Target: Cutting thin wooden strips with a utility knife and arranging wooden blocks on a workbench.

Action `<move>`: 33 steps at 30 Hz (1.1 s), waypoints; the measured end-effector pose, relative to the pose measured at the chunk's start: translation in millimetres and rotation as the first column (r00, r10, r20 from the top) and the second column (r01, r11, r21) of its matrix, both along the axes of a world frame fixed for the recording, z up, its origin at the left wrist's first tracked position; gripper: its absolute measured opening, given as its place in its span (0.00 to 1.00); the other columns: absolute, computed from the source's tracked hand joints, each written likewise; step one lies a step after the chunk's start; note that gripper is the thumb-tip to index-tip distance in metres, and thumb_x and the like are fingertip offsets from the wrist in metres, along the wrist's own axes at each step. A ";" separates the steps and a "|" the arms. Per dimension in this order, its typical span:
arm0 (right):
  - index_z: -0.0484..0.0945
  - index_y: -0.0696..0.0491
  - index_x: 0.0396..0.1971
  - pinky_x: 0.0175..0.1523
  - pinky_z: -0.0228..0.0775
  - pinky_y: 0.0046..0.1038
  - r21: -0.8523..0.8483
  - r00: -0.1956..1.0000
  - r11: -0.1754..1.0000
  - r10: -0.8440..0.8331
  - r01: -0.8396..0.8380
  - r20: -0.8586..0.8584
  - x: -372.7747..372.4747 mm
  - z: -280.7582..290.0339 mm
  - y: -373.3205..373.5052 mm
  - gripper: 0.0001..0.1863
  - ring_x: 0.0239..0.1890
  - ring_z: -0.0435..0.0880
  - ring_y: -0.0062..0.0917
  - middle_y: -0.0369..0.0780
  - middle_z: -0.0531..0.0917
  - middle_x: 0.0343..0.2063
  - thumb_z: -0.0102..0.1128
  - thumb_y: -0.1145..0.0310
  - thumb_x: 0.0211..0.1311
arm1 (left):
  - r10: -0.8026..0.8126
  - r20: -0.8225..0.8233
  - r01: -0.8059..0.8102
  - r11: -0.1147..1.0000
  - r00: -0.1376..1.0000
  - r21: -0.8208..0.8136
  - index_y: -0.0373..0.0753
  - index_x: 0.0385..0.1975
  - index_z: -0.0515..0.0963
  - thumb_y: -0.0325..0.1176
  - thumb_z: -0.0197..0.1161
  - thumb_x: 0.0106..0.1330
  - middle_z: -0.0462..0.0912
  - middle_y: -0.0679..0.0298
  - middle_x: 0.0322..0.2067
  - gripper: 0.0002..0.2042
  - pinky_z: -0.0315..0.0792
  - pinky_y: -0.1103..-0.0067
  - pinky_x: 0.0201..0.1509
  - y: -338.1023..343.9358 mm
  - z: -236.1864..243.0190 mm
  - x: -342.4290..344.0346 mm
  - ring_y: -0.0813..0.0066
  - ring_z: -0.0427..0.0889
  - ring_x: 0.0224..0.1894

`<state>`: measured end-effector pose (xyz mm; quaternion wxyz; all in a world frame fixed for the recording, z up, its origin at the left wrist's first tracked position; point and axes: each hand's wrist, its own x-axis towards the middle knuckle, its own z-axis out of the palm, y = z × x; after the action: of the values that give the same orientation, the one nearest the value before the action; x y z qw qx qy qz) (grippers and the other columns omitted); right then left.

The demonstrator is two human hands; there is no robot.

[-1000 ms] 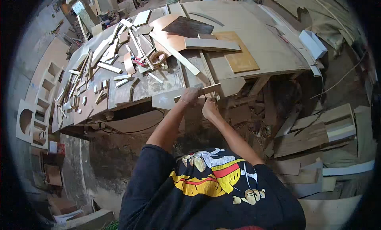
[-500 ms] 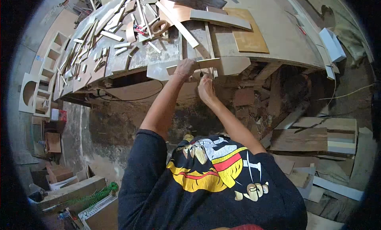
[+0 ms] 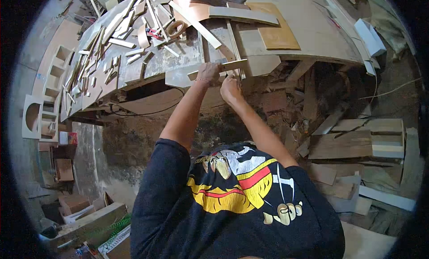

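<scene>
My left hand point(image 3: 208, 73) is closed around the left part of a short, thin wooden strip point(image 3: 234, 65) at the table's near edge. Just below that strip, my right hand point(image 3: 231, 88) is closed, its fingertips close to the strip's underside. Whatever it grips is too small and hidden to name. Beneath both hands lies a pale flat board point(image 3: 263, 65) with angled ends, jutting over the edge. A long narrow wooden strip point(image 3: 234, 47) runs away from me across the table, its near end beside my right hand.
Many wood offcuts point(image 3: 120, 42) cover the table's left side, near a tape roll point(image 3: 177, 29). An orange-brown panel point(image 3: 279, 33) and a long pale plank point(image 3: 243, 15) lie farther back. A dark cable point(image 3: 147, 112) hangs below the edge. Wooden boxes point(image 3: 357, 145) stand at right.
My right hand has moved up slightly toward the short strip, and the dark tip that showed at its fingers is now hidden. My left hand keeps its hold. The whole view has shifted a little.
</scene>
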<state>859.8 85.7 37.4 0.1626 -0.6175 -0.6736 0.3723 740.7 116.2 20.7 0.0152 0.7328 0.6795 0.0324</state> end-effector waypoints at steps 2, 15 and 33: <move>0.64 0.70 0.40 0.44 0.67 0.40 0.100 0.999 0.995 0.018 -0.022 0.040 -2.4 -1.2 -1.8 0.18 0.38 0.75 0.47 0.59 0.73 0.34 0.34 0.74 0.53 | -0.037 0.015 0.036 0.997 0.999 0.065 0.42 0.26 0.76 0.30 0.55 0.45 0.78 0.56 0.23 0.07 0.71 0.71 0.29 -2.5 3.4 0.8 0.62 0.78 0.28; 0.63 0.68 0.43 0.40 0.68 0.37 0.137 0.922 0.980 0.082 -0.143 0.377 -20.2 -10.3 11.1 0.19 0.36 0.76 0.41 0.58 0.74 0.33 0.30 0.72 0.57 | -0.044 0.076 0.040 0.998 0.996 0.050 0.43 0.31 0.73 0.32 0.54 0.48 0.77 0.56 0.23 0.09 0.70 0.69 0.28 1.3 0.2 -4.3 0.60 0.78 0.28; 0.64 0.68 0.41 0.43 0.66 0.39 0.009 0.991 0.993 -0.119 0.119 0.067 -12.9 -38.8 -1.8 0.17 0.40 0.74 0.45 0.62 0.73 0.31 0.38 0.73 0.54 | -0.077 0.145 0.061 0.992 0.986 0.108 0.43 0.32 0.74 0.30 0.52 0.48 0.78 0.55 0.24 0.10 0.71 0.68 0.29 7.2 -17.8 -12.3 0.59 0.78 0.27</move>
<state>846.9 83.9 -1.3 0.1634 -0.6682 -0.6417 0.3391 728.4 123.4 2.9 0.0294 0.7512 0.6481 0.1215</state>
